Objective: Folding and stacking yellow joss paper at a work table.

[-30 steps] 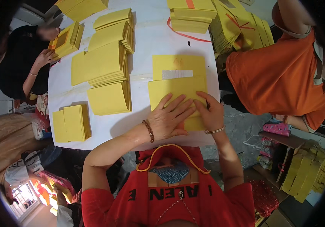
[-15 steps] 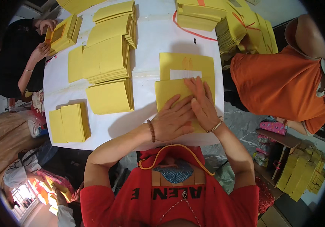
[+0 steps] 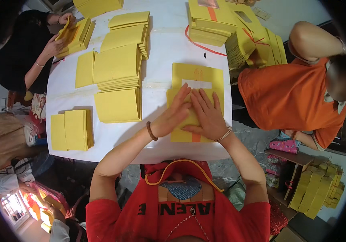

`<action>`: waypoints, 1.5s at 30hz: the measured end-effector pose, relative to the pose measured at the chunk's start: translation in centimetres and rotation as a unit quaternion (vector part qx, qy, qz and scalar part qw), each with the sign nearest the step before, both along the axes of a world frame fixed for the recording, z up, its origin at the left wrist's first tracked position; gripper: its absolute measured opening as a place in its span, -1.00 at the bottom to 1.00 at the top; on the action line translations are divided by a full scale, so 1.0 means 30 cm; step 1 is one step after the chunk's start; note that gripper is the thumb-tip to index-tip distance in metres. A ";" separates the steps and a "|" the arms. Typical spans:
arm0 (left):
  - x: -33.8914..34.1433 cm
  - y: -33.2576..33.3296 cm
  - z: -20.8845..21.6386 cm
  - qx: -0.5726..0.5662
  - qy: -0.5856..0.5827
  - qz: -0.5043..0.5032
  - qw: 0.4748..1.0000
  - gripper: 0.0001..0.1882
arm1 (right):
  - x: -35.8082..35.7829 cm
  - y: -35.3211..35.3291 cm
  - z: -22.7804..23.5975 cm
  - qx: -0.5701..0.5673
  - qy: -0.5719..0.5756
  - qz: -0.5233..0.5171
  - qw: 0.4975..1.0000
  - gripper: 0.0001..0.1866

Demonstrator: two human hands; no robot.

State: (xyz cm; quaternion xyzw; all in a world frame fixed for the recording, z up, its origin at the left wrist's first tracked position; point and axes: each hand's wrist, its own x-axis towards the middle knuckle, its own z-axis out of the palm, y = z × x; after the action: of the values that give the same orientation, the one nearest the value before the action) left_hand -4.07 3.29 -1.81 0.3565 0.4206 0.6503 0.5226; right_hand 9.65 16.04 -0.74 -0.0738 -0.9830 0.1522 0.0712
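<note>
Left hand [image 3: 169,117] has shifted up the folded yellow paper sheet [image 3: 190,119].
White-covered table [image 3: 157,48]: yellow paper stacks [image 3: 118,64] at left, the sheet at front right, one fold apparently made, top part uncovered. Right hand [image 3: 209,117] spread flat on it; left extended, neither gripping.

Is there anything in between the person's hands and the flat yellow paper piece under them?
Nothing visible gets in the way. The right hand lies palm-down on the flat yellow paper piece. The left hand is over the piece's left side; whether it touches is hard to tell.
</note>
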 end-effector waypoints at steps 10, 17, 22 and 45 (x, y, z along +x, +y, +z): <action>0.023 -0.025 -0.016 -0.076 0.715 -0.024 0.694 -0.11 | -0.017 0.000 -0.028 -0.023 -0.045 -0.014 0.999 -0.03; 0.022 0.001 0.020 -0.058 0.771 -0.061 0.631 -0.11 | 0.034 0.102 -0.038 -0.090 0.060 -0.069 0.992 -0.32; 0.027 -0.057 0.043 -0.124 0.784 -0.082 0.603 -0.19 | 0.049 0.062 -0.090 -0.005 0.048 -0.111 0.993 -0.44; -0.203 -0.438 0.134 0.021 0.766 0.342 0.544 -0.36 | 0.255 -0.081 0.101 -0.317 0.242 -0.145 0.905 -0.62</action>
State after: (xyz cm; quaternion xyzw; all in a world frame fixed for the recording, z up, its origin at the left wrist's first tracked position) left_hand -10.16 -9.85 2.21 0.5589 0.7374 0.2687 -0.2677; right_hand 17.31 13.62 2.30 -0.1953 -0.8139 0.4567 0.3013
